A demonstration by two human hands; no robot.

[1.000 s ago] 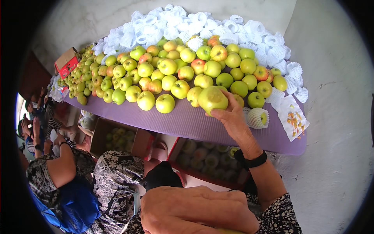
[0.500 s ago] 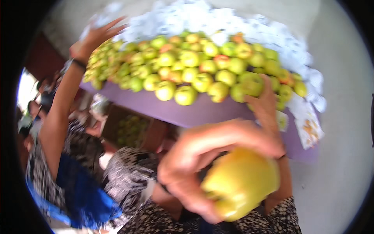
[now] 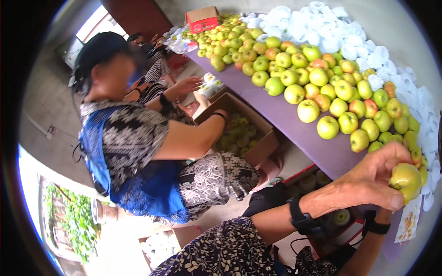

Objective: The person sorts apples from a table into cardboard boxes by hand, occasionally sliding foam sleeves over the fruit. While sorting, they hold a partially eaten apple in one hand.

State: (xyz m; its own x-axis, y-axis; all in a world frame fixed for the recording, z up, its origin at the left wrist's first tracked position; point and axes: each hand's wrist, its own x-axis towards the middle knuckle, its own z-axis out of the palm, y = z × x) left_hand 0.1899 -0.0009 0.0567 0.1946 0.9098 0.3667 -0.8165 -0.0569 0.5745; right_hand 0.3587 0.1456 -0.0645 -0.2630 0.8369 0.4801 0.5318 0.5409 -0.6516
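At the right, beside the pile, my left hand pinches a yellow-green apple between thumb and fingers. My right hand is mostly hidden behind the left; only a bit near its wrist shows below the left thumb, so whether it also grips an apple cannot be seen. Both wrists wear black bands. Just beyond my hands, a long heap of green, yellow and reddish apples lies on a purple-covered table. White foam net sleeves are piled along its far side.
At my left a co-worker in a blue apron reaches into a cardboard box of apples. Under the table are more boxed apples. A red box stands at the table's far end; an open carton is on the floor.
The view has swung left. My left hand has carried its apple away from close to me toward the pile. The co-worker's raised arm has come down from the table.
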